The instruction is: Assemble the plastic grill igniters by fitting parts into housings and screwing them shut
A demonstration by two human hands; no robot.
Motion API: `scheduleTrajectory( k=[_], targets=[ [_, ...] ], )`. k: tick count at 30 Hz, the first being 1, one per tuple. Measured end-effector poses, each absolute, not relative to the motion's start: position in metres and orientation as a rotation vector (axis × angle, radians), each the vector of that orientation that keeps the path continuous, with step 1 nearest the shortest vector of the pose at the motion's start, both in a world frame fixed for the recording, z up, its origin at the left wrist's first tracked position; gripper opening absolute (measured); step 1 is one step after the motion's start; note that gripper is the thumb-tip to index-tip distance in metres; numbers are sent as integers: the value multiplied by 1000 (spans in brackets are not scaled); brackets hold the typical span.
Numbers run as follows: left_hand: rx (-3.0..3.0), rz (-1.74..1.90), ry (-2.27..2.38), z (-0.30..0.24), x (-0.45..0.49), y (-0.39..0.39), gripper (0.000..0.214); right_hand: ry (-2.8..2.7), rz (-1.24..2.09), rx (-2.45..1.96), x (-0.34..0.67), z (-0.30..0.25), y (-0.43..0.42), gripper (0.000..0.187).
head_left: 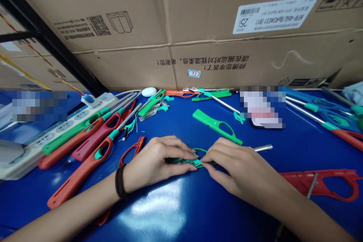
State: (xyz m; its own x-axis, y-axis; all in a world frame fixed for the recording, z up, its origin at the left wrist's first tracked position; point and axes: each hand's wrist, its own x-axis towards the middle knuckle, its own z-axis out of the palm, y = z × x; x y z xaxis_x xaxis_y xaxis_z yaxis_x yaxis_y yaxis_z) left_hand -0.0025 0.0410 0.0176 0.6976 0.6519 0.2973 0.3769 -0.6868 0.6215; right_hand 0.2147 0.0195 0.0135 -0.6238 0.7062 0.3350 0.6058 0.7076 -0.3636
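Observation:
Near the middle of the blue table, my left hand (159, 160) closes around an opened green lighter shell (202, 150), mostly hidden by the fingers. A small teal part (196, 162) lies in the shell between my fingertips. My right hand (232, 162) pinches at the edge of that part; whether it grips the part or a thin piece beside it cannot be made out. A metal tube (264, 148) sticks out beyond my right hand. Just behind both hands rests a loose green shell half (216, 125). A red shell piece (133, 152) lies beside my left wrist.
Several long-nosed lighters (82, 172) lean on a white power strip (61, 123) at left. Teal parts and metal bits (161, 107) lie at the back. A phone (263, 111), more lighters (323, 123) and a red shell (300, 178) lie right. A cardboard box (136, 68) stands behind.

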Motion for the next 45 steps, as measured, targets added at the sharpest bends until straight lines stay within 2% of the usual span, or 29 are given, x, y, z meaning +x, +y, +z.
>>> scheduleTrajectory(
  k=[20,32,37,45],
  targets=[
    [2438,750,899,13,4,31,14,-2491,283,-1019,214,14,16,14],
    [2473,581,915,22,3,29,22,-2516,275,-1042,212,17,17,14],
    [2470,535,855,26,-1,33,27,-2500,317,-1073,213,18,17,13],
    [2339,620,903,23,3,33,22,-2472,482,-1070,216,19,18,13]
  ],
)
